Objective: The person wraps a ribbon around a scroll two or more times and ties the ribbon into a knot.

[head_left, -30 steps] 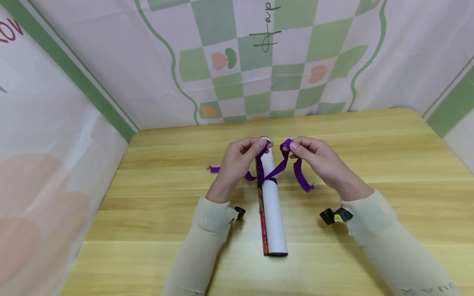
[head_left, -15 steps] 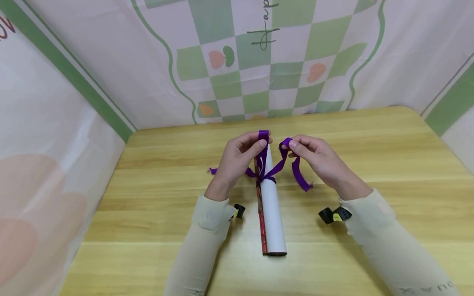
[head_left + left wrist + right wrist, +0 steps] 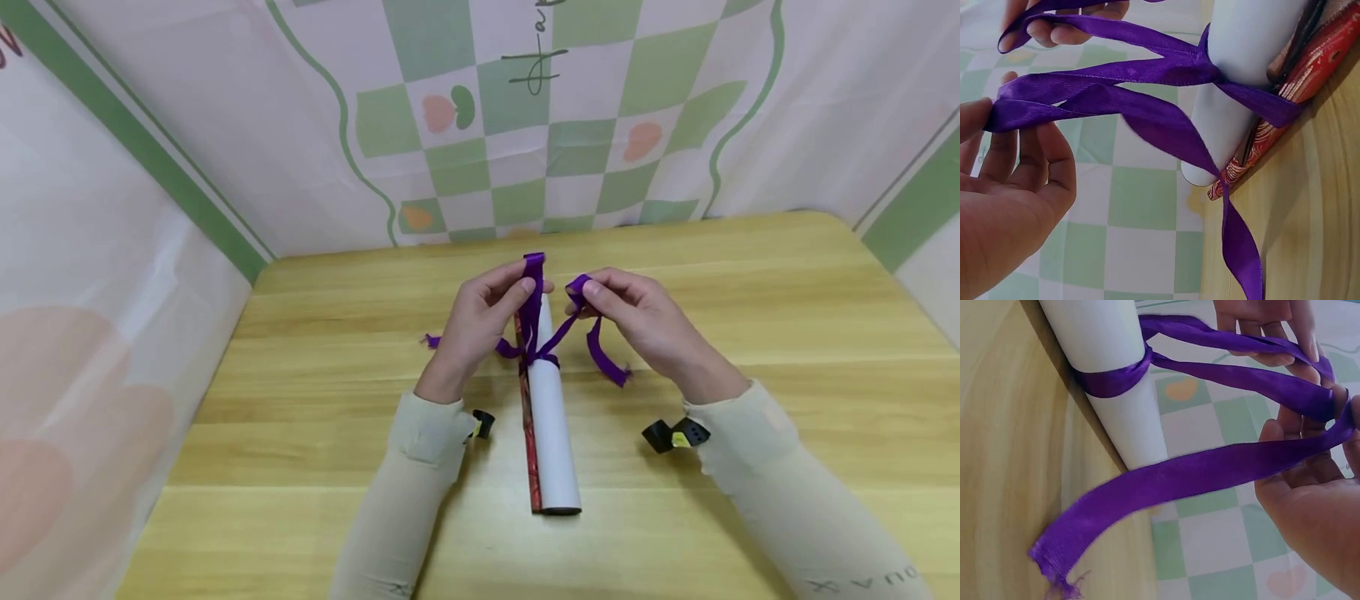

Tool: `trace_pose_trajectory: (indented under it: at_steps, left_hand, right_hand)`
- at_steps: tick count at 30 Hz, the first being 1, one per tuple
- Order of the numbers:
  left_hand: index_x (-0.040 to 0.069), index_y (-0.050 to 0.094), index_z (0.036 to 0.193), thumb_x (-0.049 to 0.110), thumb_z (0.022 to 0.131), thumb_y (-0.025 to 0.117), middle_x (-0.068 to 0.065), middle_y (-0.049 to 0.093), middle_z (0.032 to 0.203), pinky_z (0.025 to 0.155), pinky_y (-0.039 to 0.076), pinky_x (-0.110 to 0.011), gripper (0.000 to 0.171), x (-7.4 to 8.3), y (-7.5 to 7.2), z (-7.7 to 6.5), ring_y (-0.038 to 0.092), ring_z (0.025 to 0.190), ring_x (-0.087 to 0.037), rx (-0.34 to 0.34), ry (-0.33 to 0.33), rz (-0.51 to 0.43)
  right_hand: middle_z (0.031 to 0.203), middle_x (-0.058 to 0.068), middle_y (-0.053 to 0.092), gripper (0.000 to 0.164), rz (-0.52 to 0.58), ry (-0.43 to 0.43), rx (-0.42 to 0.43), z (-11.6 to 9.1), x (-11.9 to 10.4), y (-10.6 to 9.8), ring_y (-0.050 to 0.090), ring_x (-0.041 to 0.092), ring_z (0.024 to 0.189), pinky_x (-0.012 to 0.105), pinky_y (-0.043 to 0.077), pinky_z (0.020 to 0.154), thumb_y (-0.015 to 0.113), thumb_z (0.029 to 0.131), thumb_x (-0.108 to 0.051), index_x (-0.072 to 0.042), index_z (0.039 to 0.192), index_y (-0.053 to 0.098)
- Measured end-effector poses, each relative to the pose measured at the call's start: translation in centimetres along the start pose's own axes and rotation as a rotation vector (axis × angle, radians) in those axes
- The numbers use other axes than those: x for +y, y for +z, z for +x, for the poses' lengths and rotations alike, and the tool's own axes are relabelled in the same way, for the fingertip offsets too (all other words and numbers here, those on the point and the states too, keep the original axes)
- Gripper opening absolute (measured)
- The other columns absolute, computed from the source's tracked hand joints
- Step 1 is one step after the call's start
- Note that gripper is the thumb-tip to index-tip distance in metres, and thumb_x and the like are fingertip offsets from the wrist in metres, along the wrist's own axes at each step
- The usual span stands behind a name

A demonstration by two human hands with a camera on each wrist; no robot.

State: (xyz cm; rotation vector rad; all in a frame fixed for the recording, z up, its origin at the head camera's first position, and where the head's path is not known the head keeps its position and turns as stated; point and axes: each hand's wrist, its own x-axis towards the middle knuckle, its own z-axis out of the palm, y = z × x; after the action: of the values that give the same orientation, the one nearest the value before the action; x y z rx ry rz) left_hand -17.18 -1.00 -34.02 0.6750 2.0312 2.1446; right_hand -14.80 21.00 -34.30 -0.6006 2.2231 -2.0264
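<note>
A white rolled-up scroll with a red patterned edge strip lies lengthwise on the table. Round its middle runs a purple ribbon, crossed at the top. My left hand pinches one length of the ribbon, folded into a loop that stands up over the scroll's far part. On the other side, my right hand pinches a second loop between thumb and fingers. The frayed ribbon tail hangs below the right hand, and another tail trails to the left of the scroll.
The wooden table extends around the scroll on all sides. Behind it hangs a cloth with green and white checks, and a pale curtain borders the left. Small black cameras sit at both sleeve cuffs.
The left hand's ribbon loop has risen and now stands taller above its fingers. The right hand has shifted slightly left and up, still pinching its loop; the scroll has stayed in place.
</note>
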Motion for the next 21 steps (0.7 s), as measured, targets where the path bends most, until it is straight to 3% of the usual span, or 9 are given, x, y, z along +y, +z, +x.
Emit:
trace_pose_trajectory:
  at_steps: [6,11,21]
  left_hand:
    - [0.003,0.060,0.128,0.022,0.096,0.053,-0.021,0.068,0.109,0.088,0.050,-0.035,0.038,-0.1,-0.2,0.0,0.062,0.106,-0.025,-0.012,0.028,-0.017]
    - [0.002,0.061,0.127,0.020,0.095,0.055,-0.021,0.067,0.109,0.087,0.051,-0.036,0.037,0.0,-0.3,0.1,0.064,0.103,-0.024,-0.012,0.027,-0.030]
    - [0.004,0.061,0.127,0.020,0.091,0.061,-0.015,0.071,0.103,0.089,0.051,-0.034,0.039,0.0,-0.3,0.0,0.066,0.098,-0.023,-0.003,-0.024,-0.010]
  right_hand:
    - [0.092,0.002,0.063,0.035,-0.057,0.090,0.100,0.0,0.0,0.6,0.058,0.019,0.089,0.030,0.050,0.081,0.051,0.097,-0.032,-0.003,0.110,0.065]
    - [0.090,-0.001,0.065,0.031,-0.027,0.154,0.179,0.1,-0.1,0.9,0.059,0.015,0.086,0.027,0.049,0.078,0.057,0.093,-0.034,-0.010,0.107,0.070]
    - [0.095,0.007,0.064,0.033,0.213,0.081,0.076,0.2,0.3,1.2,0.065,0.020,0.084,0.028,0.054,0.068,0.050,0.097,-0.025,-0.005,0.120,0.062]
